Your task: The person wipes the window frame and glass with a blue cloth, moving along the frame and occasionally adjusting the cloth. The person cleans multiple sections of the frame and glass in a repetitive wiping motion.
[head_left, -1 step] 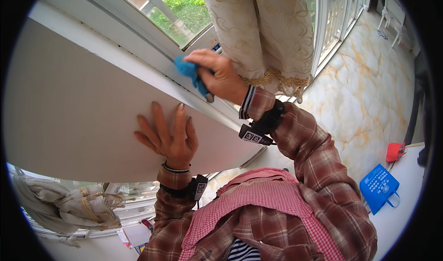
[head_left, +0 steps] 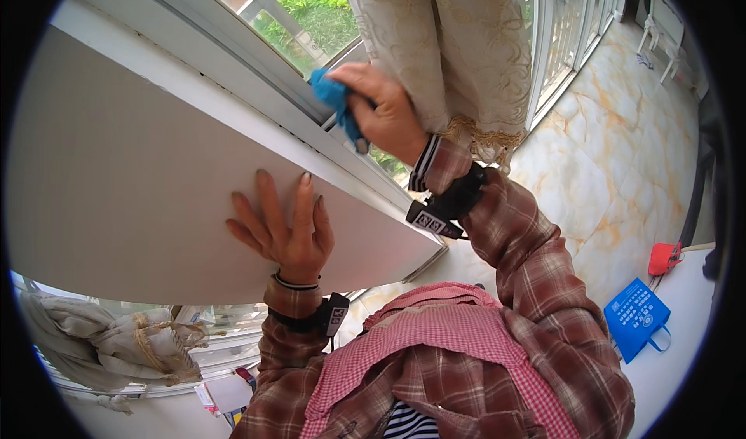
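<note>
One broad white panel (head_left: 140,190) lies beside a window frame (head_left: 256,81); the left hand (head_left: 287,237) rests on the panel, fingers spread, while the right hand (head_left: 391,119) grips a blue cloth (head_left: 331,95) over the frame. Wiping seems the current step; the next move probably calls for even pressure.

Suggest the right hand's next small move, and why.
Probably slide the blue cloth left along the window frame: the right hand holds it bunched there, the curtain hangs close on that hand's right, and the left hand lies spread on the pale panel, seemingly as a brace.
</note>
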Motion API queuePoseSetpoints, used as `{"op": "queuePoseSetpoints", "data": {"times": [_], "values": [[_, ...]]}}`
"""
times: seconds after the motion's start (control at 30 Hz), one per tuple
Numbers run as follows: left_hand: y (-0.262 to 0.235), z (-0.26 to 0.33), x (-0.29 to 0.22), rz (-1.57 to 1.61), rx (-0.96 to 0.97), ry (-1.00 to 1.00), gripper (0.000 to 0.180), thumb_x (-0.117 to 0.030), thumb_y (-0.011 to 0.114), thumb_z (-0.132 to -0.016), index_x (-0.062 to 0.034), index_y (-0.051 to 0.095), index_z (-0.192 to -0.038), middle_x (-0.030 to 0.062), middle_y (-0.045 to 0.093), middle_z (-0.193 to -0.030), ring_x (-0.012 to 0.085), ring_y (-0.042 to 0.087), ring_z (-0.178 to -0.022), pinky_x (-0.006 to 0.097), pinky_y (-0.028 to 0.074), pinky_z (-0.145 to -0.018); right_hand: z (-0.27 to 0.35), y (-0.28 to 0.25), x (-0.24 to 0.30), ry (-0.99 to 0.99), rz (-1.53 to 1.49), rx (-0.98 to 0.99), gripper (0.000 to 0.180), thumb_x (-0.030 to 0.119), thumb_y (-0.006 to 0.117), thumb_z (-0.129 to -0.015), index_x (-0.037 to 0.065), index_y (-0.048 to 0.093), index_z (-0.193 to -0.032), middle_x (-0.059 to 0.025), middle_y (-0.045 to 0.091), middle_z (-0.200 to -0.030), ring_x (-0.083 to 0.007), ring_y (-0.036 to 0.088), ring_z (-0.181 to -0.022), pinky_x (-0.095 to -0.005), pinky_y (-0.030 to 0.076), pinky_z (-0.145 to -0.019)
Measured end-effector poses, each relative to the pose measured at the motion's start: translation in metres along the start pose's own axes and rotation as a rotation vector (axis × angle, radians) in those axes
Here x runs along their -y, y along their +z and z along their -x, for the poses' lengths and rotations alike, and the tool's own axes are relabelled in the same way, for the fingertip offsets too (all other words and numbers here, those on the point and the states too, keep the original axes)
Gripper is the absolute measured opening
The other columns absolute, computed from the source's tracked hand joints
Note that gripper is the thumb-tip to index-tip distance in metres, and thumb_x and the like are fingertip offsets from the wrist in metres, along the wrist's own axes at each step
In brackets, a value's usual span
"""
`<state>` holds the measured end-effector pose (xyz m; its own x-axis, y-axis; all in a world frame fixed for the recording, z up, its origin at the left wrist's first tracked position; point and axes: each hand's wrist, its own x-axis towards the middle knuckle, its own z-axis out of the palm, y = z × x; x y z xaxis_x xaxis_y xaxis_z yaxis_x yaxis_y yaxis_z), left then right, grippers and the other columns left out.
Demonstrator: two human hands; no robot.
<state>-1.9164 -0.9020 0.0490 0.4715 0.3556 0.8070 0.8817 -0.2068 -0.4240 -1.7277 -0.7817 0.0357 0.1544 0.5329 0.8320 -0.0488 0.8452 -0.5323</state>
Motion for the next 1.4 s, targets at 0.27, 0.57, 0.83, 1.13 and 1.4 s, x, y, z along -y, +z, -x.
{"op": "queuePoseSetpoints", "data": {"times": [0.27, 0.57, 0.83, 1.13, 1.4], "values": [[-0.001, -0.001, 0.0, 0.021, 0.024, -0.007, 0.029, -0.032, 0.058, -0.093, -0.0242, 0.067, -0.119, 0.0191, 0.049, -0.141, 0.0473, 0.027, -0.139, 0.059, 0.0, -0.115, 0.023, 0.011, -0.036, -0.273, 0.734, 0.246, 0.029, 0.013, 0.064, -0.078, 0.01, 0.065, -0.107, -0.0109, 0.061, -0.112, -0.0309, 0.055, -0.109, -0.0448, 0.039, -0.098], [-0.002, 0.003, 0.001, -0.037, 0.036, 0.028, 0.031, -0.035, 0.053, -0.096, -0.0187, 0.066, -0.118, 0.0231, 0.044, -0.144, 0.0509, 0.026, -0.139, 0.06, 0.006, -0.114, -0.003, -0.056, -0.059, -0.23, 0.732, 0.276, 0.022, 0.011, 0.065, -0.079, 0.01, 0.066, -0.1, -0.0099, 0.062, -0.11, -0.0307, 0.058, -0.102, -0.0448, 0.042, -0.093], [-0.003, -0.001, -0.001, -0.061, 0.022, 0.025, 0.029, -0.035, 0.053, -0.095, -0.0194, 0.066, -0.117, 0.0226, 0.044, -0.144, 0.0504, 0.027, -0.138, 0.061, 0.008, -0.114, 0.013, -0.011, -0.047, -0.345, 0.606, 0.448, 0.028, 0.004, 0.062, -0.075, 0.01, 0.067, -0.101, -0.0077, 0.062, -0.114, -0.0286, 0.056, -0.111, -0.0428, 0.041, -0.098], [-0.001, 0.002, 0.0, 0.001, 0.028, 0.009, 0.029, -0.032, 0.056, -0.093, -0.0204, 0.066, -0.118, 0.0205, 0.045, -0.144, 0.0491, 0.026, -0.139, 0.059, 0.003, -0.115, -0.003, -0.011, -0.044, -0.191, 0.712, 0.629, 0.029, 0.004, 0.061, -0.074, 0.009, 0.068, -0.102, -0.008, 0.062, -0.113, -0.0291, 0.056, -0.106, -0.0414, 0.042, -0.096], [-0.002, -0.004, -0.002, 0.108, -0.001, 0.006, 0.028, -0.031, 0.055, -0.094, -0.022, 0.066, -0.119, 0.0179, 0.049, -0.142, 0.0463, 0.03, -0.138, 0.055, 0.001, -0.116, 0.051, -0.025, 0.02, -0.059, 0.522, 0.454, 0.032, -0.005, 0.057, -0.074, 0.002, 0.061, -0.105, -0.0136, 0.062, -0.108, -0.0338, 0.058, -0.101, -0.0423, 0.048, -0.087]]}}
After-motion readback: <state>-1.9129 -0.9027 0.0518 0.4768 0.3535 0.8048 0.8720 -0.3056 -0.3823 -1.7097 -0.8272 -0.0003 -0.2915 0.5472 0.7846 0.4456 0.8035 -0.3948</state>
